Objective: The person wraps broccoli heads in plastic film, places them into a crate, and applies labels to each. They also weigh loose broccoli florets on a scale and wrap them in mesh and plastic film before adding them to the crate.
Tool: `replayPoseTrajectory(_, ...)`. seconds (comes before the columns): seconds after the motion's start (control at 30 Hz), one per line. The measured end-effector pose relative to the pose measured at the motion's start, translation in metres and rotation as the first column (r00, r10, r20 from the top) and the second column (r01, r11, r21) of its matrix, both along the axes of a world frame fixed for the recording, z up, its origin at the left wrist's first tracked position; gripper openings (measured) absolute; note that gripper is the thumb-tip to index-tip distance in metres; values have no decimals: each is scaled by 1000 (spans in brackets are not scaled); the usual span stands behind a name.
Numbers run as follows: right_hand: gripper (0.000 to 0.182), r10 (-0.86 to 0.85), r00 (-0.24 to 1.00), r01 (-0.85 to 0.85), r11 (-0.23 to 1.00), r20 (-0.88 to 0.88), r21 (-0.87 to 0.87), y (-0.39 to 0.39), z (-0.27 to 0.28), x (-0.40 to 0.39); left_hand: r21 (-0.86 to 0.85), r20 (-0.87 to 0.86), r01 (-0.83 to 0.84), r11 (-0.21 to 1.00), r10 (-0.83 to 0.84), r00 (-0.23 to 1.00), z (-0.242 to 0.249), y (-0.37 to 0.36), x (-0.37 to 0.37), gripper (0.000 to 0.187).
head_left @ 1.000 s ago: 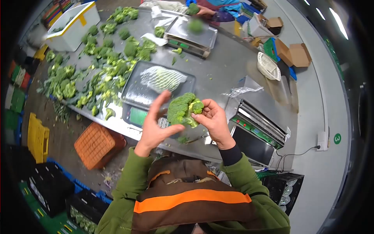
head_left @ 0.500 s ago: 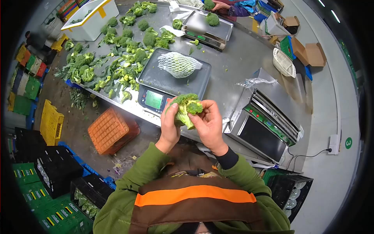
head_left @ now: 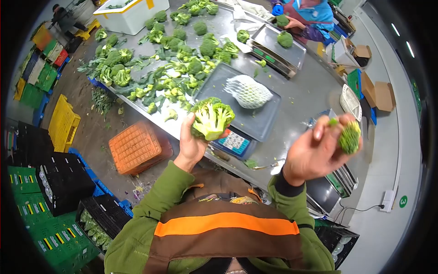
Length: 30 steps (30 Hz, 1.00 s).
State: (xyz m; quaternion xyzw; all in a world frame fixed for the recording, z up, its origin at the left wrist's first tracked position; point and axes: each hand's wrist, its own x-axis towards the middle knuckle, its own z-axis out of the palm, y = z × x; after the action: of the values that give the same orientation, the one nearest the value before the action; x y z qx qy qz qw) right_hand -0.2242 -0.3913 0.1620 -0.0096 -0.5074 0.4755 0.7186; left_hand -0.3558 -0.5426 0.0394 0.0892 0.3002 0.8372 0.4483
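Parting, the left hand (head_left: 191, 147) and right hand (head_left: 312, 155), together half a second earlier, each held a piece: left gripped the broccoli head (head_left: 212, 119) in front of the scale (head_left: 258, 124); right held a blurred small floret (head_left: 350, 139), well apart. Floret looked freshly broken off the head. Netted item (head_left: 248, 92) lay on the scale.

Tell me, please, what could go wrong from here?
The small broccoli floret in the right hand might slip from the fingers and fall.
The broccoli head in the left hand, which appears close to the weighing scale, could bump it and disturb the white netted bundle on top.
Loose broccoli pieces near the table edge might get knocked to the floor.
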Motion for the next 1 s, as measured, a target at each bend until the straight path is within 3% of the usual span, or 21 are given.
replayPoseTrajectory(0.03,41,-91,996,90,994,16,65,1,3,-26,-47,-82,-63,997,59,995,-5,-5,-14,64)
replayPoseTrajectory(0.07,43,-47,986,26,991,163,131,0,-3,-58,-87,-168,-128,988,112,979,-6,-8,-30,62)
replayPoseTrajectory(0.1,52,-46,960,-76,906,275,417,11,-5,-104,-80,-205,-151,985,132,970,-7,-12,-45,61)
replayPoseTrajectory(0.13,62,47,778,-212,958,626,192,-8,6,-126,-79,-193,-153,985,135,972,-9,-17,-60,61)
replayPoseTrajectory(0.17,66,241,692,-279,959,680,-56,-10,-8,-153,-79,-190,-160,984,143,971,-13,-22,-76,62)
replayPoseTrajectory(0.2,58,406,671,-322,913,620,-249,-9,-22,-175,-82,-186,-168,982,151,971,-18,-29,-92,62)
replayPoseTrajectory(0.33,28,319,412,-357,918,853,-170,-3,-65,-220,-120,-77,-171,978,162,984,-32,-40,-147,63)
replayPoseTrajectory(0.4,21,331,359,-352,914,873,-202,-13,-80,-235,-118,-58,-155,981,149,987,-41,-40,-171,61)
replayPoseTrajectory(0.47,21,71,394,-330,942,916,68,-20,-91,-250,-97,23,-92,991,94,995,-46,-39,-193,46)
replayPoseTrajectory(0.53,22,-124,396,-336,903,910,269,-25,-99,-264,-122,25,-49,991,53,998,-51,-31,-211,44)
replayPoseTrajectory(0.57,29,-180,318,-377,877,931,298,-22,-106,-266,-182,-13,-57,982,55,998,-55,-24,-217,48)
replayPoseTrajectory(0.7,35,-86,434,-217,956,897,196,-8,-105,-270,-229,-71,-2,973,-15,997,-57,4,-231,51)
replayPoseTrajectory(0.77,37,-314,253,-358,848,915,390,7,-105,-262,-207,-90,65,976,-86,992,-54,15,-232,54)
replayPoseTrajectory(0.8,37,-322,254,-338,854,912,396,10,-104,-259,-204,-98,83,975,-105,990,-52,20,-231,54)
replayPoseTrajectory(0.87,40,-135,459,-70,980,878,187,17,-101,-256,-197,-87,136,971,-155,984,-41,30,-228,58)
replayPoseTrajectory(0.9,40,-141,458,-57,980,878,188,21,-101,-251,-203,-106,156,967,-180,978,-41,34,-226,60)
replayPoseTrajectory(1.0,38,-296,216,-288,891,930,350,34,-98,-233,-180,-122,244,953,-267,956,-36,43,-224,63)
